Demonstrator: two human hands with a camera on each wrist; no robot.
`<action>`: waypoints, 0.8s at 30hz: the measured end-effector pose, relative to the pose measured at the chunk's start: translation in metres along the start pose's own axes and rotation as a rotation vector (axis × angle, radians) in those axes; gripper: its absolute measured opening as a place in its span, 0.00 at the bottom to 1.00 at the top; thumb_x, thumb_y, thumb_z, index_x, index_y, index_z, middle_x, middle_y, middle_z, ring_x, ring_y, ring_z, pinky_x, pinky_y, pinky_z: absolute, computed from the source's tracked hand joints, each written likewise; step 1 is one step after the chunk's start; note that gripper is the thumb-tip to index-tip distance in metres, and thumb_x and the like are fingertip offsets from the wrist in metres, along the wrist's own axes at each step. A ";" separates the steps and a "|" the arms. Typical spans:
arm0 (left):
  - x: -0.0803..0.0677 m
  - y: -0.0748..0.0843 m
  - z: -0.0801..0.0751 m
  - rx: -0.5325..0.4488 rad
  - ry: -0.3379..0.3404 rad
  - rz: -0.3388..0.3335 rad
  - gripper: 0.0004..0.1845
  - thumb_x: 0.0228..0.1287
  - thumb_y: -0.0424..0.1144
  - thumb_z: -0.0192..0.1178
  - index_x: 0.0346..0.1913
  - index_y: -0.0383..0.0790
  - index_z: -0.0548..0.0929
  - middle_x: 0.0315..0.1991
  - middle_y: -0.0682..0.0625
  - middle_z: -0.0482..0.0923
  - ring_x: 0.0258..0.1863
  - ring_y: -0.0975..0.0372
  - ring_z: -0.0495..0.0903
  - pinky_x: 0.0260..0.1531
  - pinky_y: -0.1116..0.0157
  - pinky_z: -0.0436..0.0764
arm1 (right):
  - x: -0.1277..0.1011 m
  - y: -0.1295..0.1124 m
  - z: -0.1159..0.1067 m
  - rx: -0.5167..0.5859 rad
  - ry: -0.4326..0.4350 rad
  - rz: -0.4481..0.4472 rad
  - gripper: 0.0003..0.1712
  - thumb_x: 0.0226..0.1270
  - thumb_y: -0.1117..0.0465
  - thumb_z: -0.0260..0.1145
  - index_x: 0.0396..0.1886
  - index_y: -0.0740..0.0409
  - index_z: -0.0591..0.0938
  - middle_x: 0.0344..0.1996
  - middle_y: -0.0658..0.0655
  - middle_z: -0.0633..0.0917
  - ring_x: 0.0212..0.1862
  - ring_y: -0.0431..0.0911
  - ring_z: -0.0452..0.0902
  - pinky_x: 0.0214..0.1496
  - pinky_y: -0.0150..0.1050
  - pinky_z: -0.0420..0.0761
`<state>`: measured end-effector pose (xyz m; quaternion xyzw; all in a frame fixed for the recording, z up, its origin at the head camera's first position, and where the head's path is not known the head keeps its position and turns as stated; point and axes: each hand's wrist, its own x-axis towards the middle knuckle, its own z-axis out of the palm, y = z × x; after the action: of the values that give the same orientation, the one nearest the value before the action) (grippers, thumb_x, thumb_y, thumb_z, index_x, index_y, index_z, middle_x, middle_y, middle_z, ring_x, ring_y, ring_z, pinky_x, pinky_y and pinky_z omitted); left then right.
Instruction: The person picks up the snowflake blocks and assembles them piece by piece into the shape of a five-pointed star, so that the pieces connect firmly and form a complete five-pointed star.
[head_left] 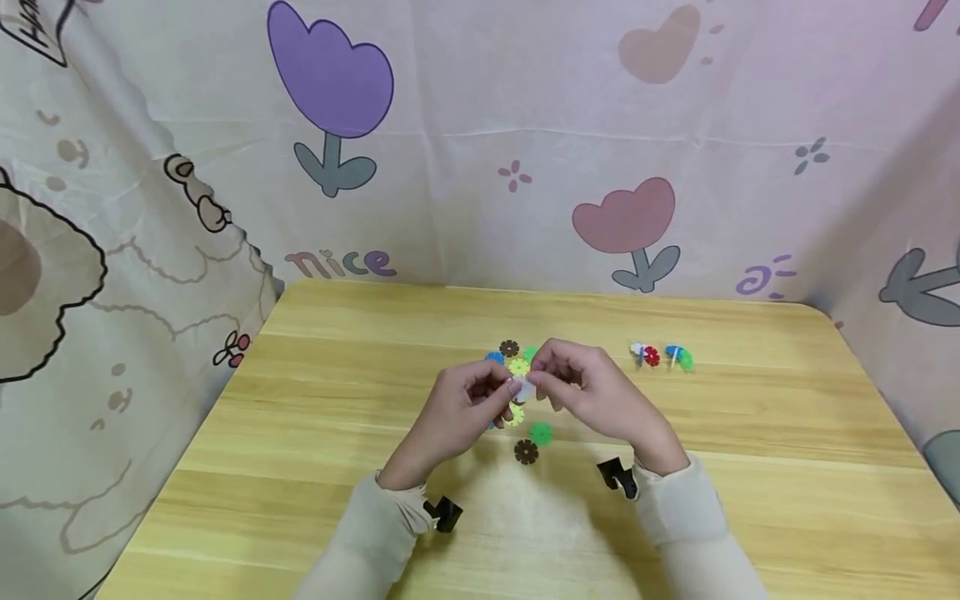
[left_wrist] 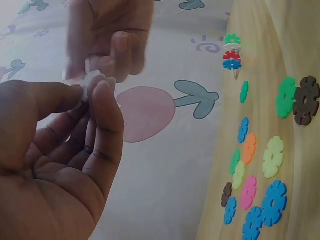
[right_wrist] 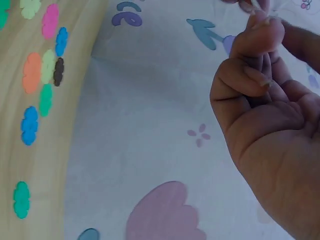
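Above the table, my left hand [head_left: 467, 410] pinches a white snowflake disc [head_left: 523, 390] between thumb and fingers. My right hand [head_left: 596, 392] meets it from the other side, its thumb and index finger pinching at the disc's edge. In the left wrist view the white disc [left_wrist: 93, 78] shows only partly between the fingertips, and the right hand [left_wrist: 112, 40] is blurred. Fingers cover most of the piece, so whether it is one disc or two joined I cannot tell. Beneath the hands lie loose discs, among them a brown one [head_left: 526, 452] and a green one [head_left: 541, 433].
Several more flat discs, such as an orange one [left_wrist: 249, 148] and a pink one [left_wrist: 248, 192], are scattered on the wooden table [head_left: 337, 400]. Two joined clusters, one white and red [head_left: 651, 357], one blue and green [head_left: 686, 360], stand at the right. A printed cloth [head_left: 480, 208] hangs behind.
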<state>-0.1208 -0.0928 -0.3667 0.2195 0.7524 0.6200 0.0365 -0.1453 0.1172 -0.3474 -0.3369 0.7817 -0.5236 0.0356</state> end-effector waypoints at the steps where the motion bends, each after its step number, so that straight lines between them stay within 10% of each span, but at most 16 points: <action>1: 0.000 0.001 -0.001 0.001 0.003 -0.003 0.08 0.69 0.40 0.58 0.34 0.40 0.81 0.24 0.46 0.79 0.19 0.56 0.78 0.19 0.54 0.81 | 0.002 0.004 0.000 -0.006 0.002 0.014 0.04 0.68 0.67 0.62 0.33 0.57 0.78 0.22 0.50 0.79 0.20 0.47 0.73 0.19 0.34 0.74; 10: -0.002 0.005 -0.007 -0.027 0.025 -0.043 0.05 0.67 0.37 0.60 0.39 0.39 0.83 0.26 0.49 0.80 0.21 0.51 0.79 0.18 0.63 0.82 | 0.023 0.065 0.014 -0.384 -0.138 0.430 0.07 0.64 0.64 0.67 0.38 0.60 0.78 0.27 0.53 0.79 0.27 0.45 0.72 0.28 0.38 0.76; 24: -0.003 0.006 -0.010 -0.047 0.033 -0.056 0.06 0.67 0.37 0.60 0.41 0.39 0.83 0.29 0.39 0.80 0.24 0.46 0.79 0.20 0.64 0.82 | 0.031 0.080 0.021 -0.496 -0.175 0.470 0.10 0.59 0.64 0.70 0.38 0.57 0.76 0.22 0.51 0.77 0.23 0.45 0.70 0.25 0.37 0.72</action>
<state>-0.1193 -0.1025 -0.3592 0.1873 0.7440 0.6397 0.0465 -0.2001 0.1009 -0.4153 -0.1896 0.9353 -0.2646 0.1391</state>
